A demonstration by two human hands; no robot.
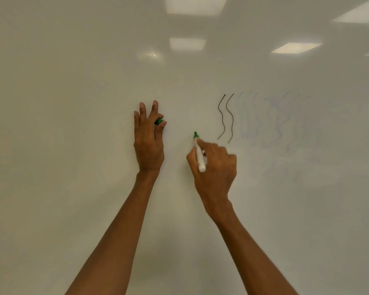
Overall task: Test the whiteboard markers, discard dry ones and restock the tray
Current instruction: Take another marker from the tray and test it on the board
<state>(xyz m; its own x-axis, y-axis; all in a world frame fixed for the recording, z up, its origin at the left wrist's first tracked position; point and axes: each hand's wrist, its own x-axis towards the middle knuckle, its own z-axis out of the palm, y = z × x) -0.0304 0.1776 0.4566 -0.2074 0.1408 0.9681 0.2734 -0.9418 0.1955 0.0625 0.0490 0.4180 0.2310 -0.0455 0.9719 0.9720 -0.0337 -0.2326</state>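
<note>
Right hand (214, 167) gripping green marker (199, 154), tip at whiteboard (73, 103), left hand (148, 137) pinching green cap (158, 121), other fingers extended, two dark squiggles (226, 118) just right, bare board leftward

The broad white whiteboard (73, 103) has a smooth, glossy face that mirrors the ceiling lights at twelve o'clock. The white-barrelled, green-tipped marker (200, 155) looks like smooth plastic, as does the small green cap (158, 121).

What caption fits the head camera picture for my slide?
Right hand holds a green-tipped white marker near the glossy whiteboard, left hand pinches a green cap, two dark wavy lines alongside.
</note>
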